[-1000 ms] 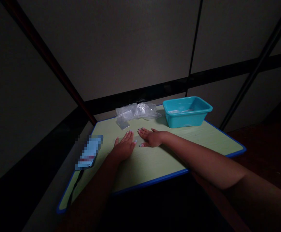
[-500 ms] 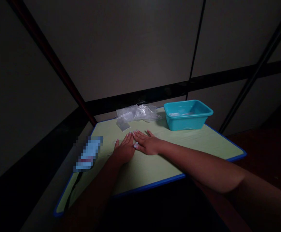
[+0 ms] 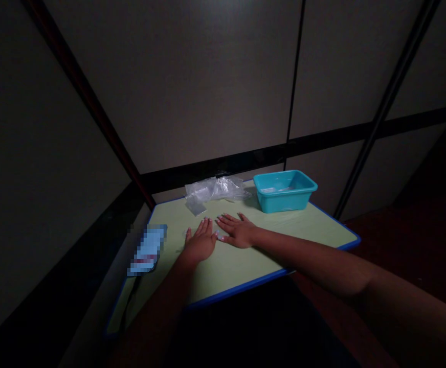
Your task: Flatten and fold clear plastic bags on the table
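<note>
My left hand (image 3: 201, 244) lies palm down with its fingers spread, near the middle of the pale green table (image 3: 230, 273). Beside it, my right hand (image 3: 240, 232) also rests flat, fingers apart and pointing away from me. The two thumbs are close together. Something clear and thin seems to lie under or just by the left fingers, too faint to make out. Beyond the fingertips is a heap of clear plastic bags (image 3: 223, 189), with one small flat bag (image 3: 196, 206) nearest my left hand.
A turquoise plastic basin (image 3: 284, 202) stands at the back right, with whitish items inside. At the left edge lies a blurred-out light blue object (image 3: 149, 250) with a dark strap. Behind the table rises a panelled wall (image 3: 207, 102). Blue edging borders the tabletop.
My hands have come slightly apart, leaving a small gap between the fingertips. The camera view has shifted a little; bags and basin keep their places on the table.
</note>
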Motion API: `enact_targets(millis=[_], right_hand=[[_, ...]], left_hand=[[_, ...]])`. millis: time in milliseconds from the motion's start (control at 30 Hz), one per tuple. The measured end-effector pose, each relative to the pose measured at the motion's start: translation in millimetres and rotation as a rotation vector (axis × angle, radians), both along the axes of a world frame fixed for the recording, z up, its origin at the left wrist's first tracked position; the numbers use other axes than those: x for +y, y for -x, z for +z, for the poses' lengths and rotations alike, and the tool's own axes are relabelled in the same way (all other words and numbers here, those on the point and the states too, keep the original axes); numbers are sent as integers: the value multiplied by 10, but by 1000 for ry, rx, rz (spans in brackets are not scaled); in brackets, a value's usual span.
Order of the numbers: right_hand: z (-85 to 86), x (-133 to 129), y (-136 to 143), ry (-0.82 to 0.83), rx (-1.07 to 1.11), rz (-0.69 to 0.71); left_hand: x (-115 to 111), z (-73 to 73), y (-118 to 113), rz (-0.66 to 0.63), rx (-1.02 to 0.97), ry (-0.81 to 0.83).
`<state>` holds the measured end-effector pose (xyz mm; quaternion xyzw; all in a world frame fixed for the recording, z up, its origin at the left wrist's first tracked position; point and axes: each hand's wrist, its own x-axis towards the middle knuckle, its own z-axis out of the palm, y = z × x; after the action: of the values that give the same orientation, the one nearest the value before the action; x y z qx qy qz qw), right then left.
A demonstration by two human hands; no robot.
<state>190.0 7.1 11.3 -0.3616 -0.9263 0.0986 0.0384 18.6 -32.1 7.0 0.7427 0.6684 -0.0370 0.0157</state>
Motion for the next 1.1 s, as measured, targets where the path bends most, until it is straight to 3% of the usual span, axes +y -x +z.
enact_targets(millis=[300,500,667,733,967,1100], right_hand=[[-38,-15,-493,-16,-41,-189],[23,-142,-329,-96,-12,-227],[9,-396,-23,36,22,-33],[-13,-477,10,51,32,-23],[-46,-464,-326,60,-11,-178],[-23,-432,-445,86,-87,-244]], left_hand=[[13,7,-19,8,-31,-18],[7,-33,-52,75,-55,-51],[-26,-33,-70,117,-46,-80],[-35,-39,-61,114,-43,-85],[-34,-127,10,116,-28,-168],[-114,-121,-44,197,10,-381]])
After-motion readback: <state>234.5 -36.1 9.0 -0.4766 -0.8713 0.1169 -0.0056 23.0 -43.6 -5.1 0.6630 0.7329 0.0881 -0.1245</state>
